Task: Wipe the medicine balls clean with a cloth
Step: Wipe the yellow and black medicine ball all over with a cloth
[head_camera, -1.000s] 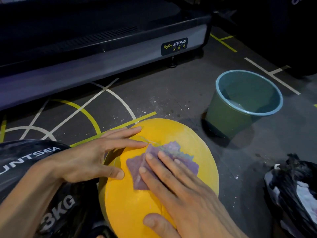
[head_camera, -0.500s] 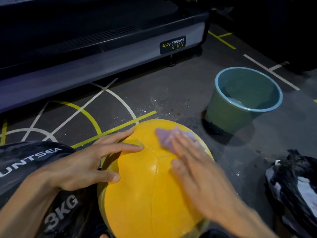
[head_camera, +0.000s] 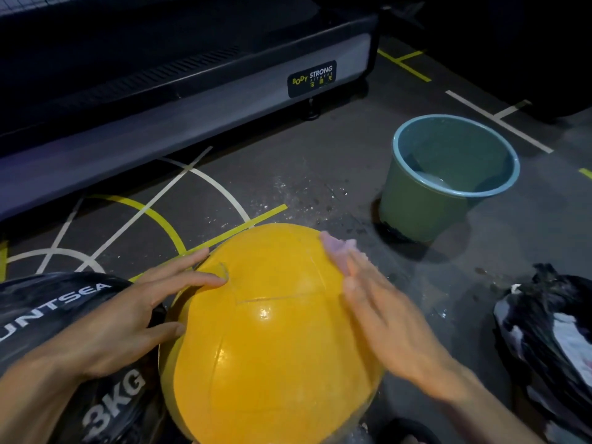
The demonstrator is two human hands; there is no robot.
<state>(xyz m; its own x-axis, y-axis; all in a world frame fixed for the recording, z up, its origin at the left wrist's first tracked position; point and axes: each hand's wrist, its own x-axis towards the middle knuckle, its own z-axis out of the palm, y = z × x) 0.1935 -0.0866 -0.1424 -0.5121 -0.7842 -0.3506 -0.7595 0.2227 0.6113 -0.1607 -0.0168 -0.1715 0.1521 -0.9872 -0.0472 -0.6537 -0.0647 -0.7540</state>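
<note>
Yellow medicine ball [head_camera: 272, 341], lower centre: glossy, likely slippery, heavy. Left hand [head_camera: 128, 318] spread, steadying side. Right hand [head_camera: 384, 322] flat, blurred, pressing purple cloth [head_camera: 336, 251] at upper right edge.

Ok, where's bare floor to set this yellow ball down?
Bare floor lies between the grey treadmill base and the green plastic bucket. Crowded: black 3KG ball left, black bag right.
</note>
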